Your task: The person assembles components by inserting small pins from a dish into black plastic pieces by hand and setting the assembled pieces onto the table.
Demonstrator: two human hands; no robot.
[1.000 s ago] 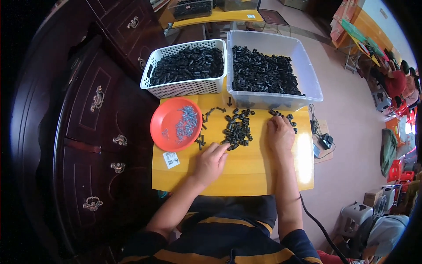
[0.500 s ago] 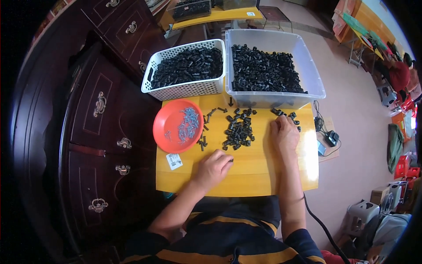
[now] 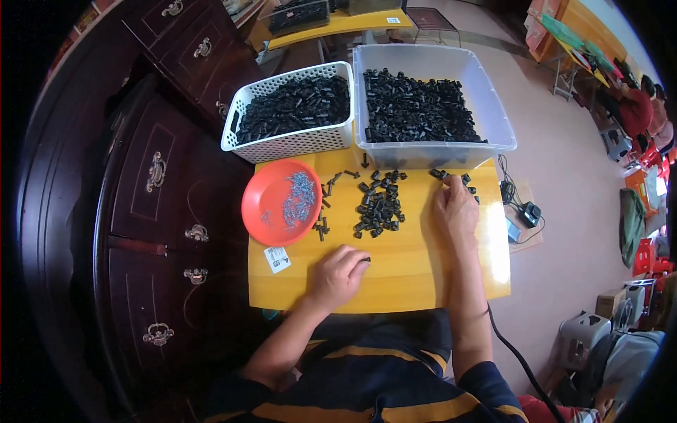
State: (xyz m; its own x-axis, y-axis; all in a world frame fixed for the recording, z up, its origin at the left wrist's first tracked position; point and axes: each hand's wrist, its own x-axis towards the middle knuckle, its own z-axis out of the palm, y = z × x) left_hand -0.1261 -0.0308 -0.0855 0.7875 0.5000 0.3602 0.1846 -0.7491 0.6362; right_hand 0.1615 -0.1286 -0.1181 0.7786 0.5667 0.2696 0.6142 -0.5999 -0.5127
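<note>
My left hand [image 3: 340,273] rests low over the yellow table, its fingers closed on a small black plastic part [image 3: 365,259] whose end sticks out past the fingertips. Farther right, my right hand [image 3: 457,209] reaches to a few loose black plastic parts [image 3: 465,179], fingers bent and close together; anything pinched there is hidden. Between the hands lies a heap of short black parts [image 3: 379,206]. Several longer black pin-shaped pieces [image 3: 322,227] are strewn beside an orange-red plate [image 3: 255,204] that carries small silvery screws [image 3: 299,200].
A white perforated basket [image 3: 289,146] and a clear plastic bin [image 3: 486,106], both full of black parts, stand along the far side. A white label [image 3: 277,259] lies near the plate. Dark drawers [image 3: 151,225] flank the left. A black cable [image 3: 511,352] hangs at right.
The whole view has shifted slightly. My right fingers have moved a little among the loose parts; my left hand keeps its hold on the small black part.
</note>
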